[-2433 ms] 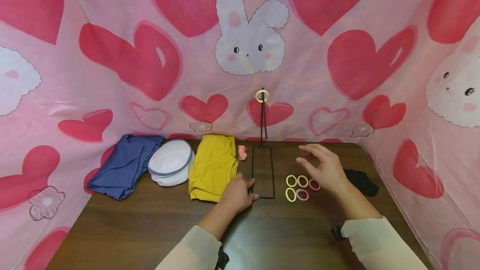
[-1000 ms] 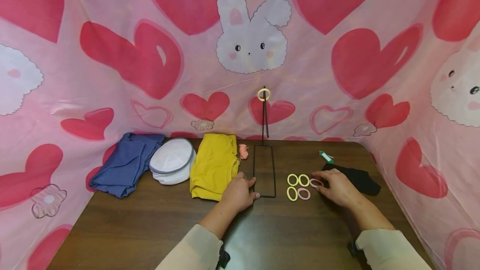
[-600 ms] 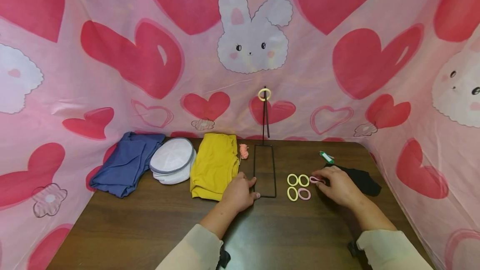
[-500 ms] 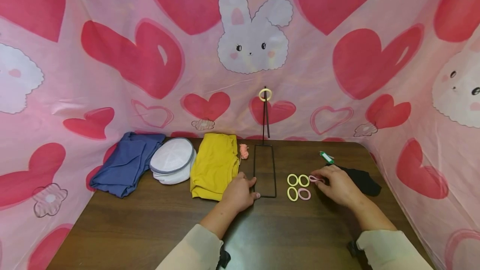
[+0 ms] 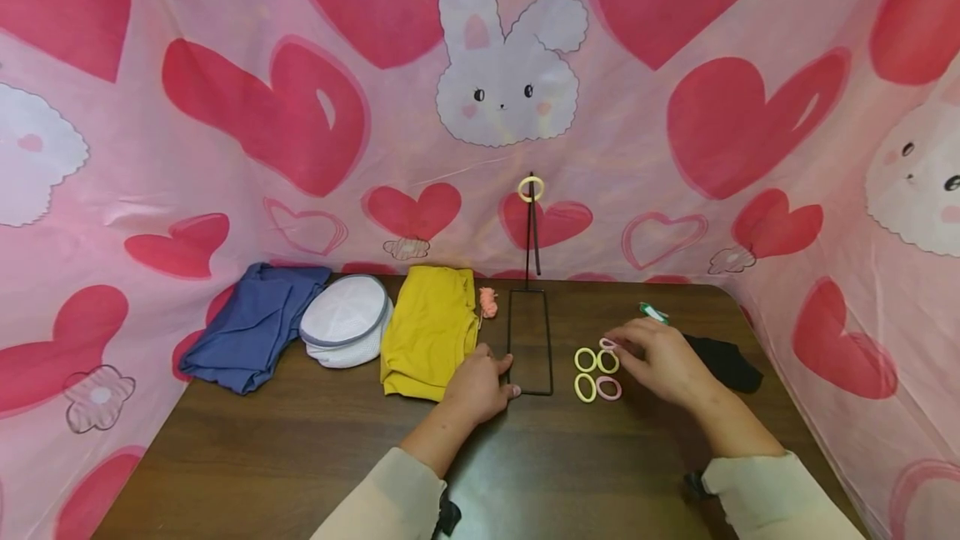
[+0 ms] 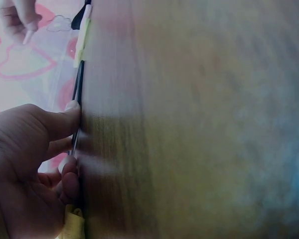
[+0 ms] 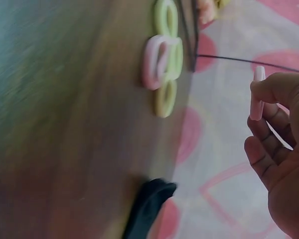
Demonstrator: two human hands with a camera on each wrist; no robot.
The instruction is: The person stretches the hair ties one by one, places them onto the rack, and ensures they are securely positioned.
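Observation:
My right hand point(image 5: 663, 357) pinches a pink hair tie point(image 7: 257, 94) between thumb and fingertips, held up off the table in the right wrist view. In the head view it overlaps the far side of a small cluster: several yellow hair ties point(image 5: 576, 359) and another pink one lying flat. Left of them is a black wire stand point(image 5: 548, 340) with a flat rectangular base and a tall upright. A yellow hair tie point(image 5: 521, 190) hangs around its top. My left hand point(image 5: 476, 386) holds the base's near left corner, thumb and fingers at the wire.
Left of the stand lie a coral yarn bundle point(image 5: 488, 303), folded yellow cloth point(image 5: 427, 332), a white mesh bag point(image 5: 345, 315) and folded blue cloth point(image 5: 255, 327). At right are black cloth point(image 5: 723, 361) and a green-and-white tag point(image 5: 654, 312). Patterned fabric walls surround the wooden table point(image 5: 300, 457).
My right hand came down to the pink hair tie at the cluster's right, squeezed it, and has lifted it up and leftward. The left hand stays on the stand's base.

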